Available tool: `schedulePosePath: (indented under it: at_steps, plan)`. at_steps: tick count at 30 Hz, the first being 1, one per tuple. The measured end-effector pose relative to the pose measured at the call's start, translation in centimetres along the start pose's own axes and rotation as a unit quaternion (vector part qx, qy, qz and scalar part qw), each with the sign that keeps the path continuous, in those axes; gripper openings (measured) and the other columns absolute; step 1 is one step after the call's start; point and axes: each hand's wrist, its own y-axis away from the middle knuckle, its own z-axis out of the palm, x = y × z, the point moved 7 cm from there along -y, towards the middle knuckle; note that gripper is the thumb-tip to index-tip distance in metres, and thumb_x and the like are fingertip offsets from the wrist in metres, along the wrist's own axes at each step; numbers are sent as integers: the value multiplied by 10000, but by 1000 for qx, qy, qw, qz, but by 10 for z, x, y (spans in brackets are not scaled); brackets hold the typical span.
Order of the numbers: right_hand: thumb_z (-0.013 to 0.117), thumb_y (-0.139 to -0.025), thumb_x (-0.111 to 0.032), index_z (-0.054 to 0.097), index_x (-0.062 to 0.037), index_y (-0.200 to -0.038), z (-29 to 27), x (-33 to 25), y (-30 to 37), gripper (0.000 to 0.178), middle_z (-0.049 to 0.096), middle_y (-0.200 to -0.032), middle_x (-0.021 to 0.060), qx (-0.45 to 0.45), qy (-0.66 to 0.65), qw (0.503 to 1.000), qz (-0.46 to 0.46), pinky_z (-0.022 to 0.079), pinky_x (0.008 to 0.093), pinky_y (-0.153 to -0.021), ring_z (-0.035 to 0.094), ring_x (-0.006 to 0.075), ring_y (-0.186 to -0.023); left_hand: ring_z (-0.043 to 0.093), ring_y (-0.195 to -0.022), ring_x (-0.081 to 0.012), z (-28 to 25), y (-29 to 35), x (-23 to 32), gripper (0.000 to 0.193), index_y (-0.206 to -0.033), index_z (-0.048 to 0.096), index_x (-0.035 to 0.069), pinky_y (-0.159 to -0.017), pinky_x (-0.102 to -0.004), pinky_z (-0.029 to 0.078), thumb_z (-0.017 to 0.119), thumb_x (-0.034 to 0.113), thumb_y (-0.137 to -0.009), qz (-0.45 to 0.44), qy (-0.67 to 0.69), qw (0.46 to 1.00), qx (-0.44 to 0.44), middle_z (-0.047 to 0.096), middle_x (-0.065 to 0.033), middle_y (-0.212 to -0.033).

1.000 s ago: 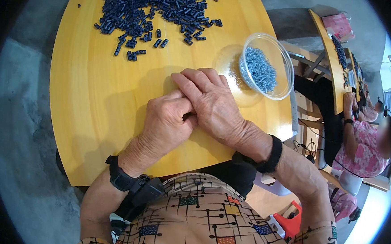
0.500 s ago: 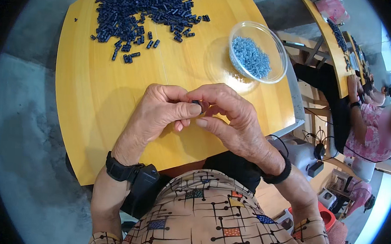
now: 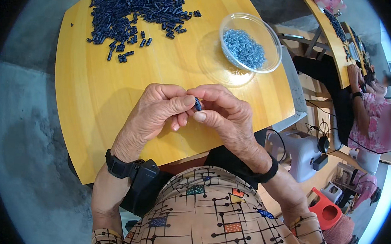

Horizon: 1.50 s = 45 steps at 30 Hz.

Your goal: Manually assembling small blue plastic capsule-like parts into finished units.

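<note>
A small dark-blue plastic part [image 3: 198, 104] is pinched between my two hands above the table's near half. My left hand [image 3: 158, 106] grips it from the left with thumb and curled fingers. On the other side, the thumb and bent fingers of my right hand [image 3: 232, 113] close on the same part. Fingertips cover most of it, and any smaller piece between them cannot be made out. Farther off lies a large heap of similar dark-blue plastic parts [image 3: 121, 17]. A clear round bowl [image 3: 273, 64] stands at the right, holding many tiny light-blue translucent pieces [image 3: 244, 49].
The yellow wooden table [image 3: 88, 111] has rounded sides and a near edge close to my body. To the right, a grey plastic stool [image 3: 298, 155] and a red stool [image 3: 324, 210] stand on the floor. A co-worker [image 3: 374, 119] sits at another table [image 3: 334, 54].
My right thumb has come in against the dark part, which now sits more upright between my fingertips. The whole view has shifted slightly, with the heap and bowl a little farther left and up.
</note>
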Motion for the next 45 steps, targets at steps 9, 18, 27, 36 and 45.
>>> schedulePosePath:
  at_steps: [9, 18, 27, 36, 45]
  plan:
    - [668, -827, -33, 594, -3, -1148, 0, -4, 4, 330, 591, -1044, 103, 9, 60, 997, -52, 484, 286, -837, 590, 187, -960, 538, -475, -60, -2, -1, -3, 216, -851, 671, -18, -389, -158, 399, 640, 191, -892, 15, -13, 1000, 6, 645, -58, -681]
    - [667, -830, -49, 585, 0, -1162, -1, -2, 9, 346, 616, -1039, 122, 27, 73, 995, -55, 486, 293, -820, 598, 204, -950, 541, -483, -64, 0, 0, -1, 213, -878, 669, -22, -398, -162, 409, 629, 186, -902, 27, -29, 999, 17, 639, -59, -671]
    - [651, -857, -31, 583, 26, -1075, -2, 9, 14, 236, 642, -960, 72, 100, -7, 995, 13, 508, 224, -756, 619, 113, -839, 545, -486, -64, 1, 1, 5, 183, -862, 667, -18, -406, -168, 423, 613, 152, -902, 36, -40, 998, 20, 637, -57, -668]
    - [684, -823, -8, 617, 12, -950, -8, 11, 11, 145, 646, -875, 54, 146, 35, 988, -22, 498, 220, -717, 600, 94, -792, 577, -557, -67, -3, 3, 10, 160, -868, 689, -16, -459, -182, 450, 636, 135, -880, 63, -79, 994, 50, 643, -47, -700]
    - [702, -797, -3, 627, -5, -859, -12, 17, 9, 98, 641, -787, 34, 174, 49, 983, -21, 475, 217, -648, 570, 79, -720, 574, -559, -63, -1, 6, 18, 114, -844, 676, -27, -470, -182, 462, 629, 74, -869, 120, -152, 977, 92, 630, -38, -702]
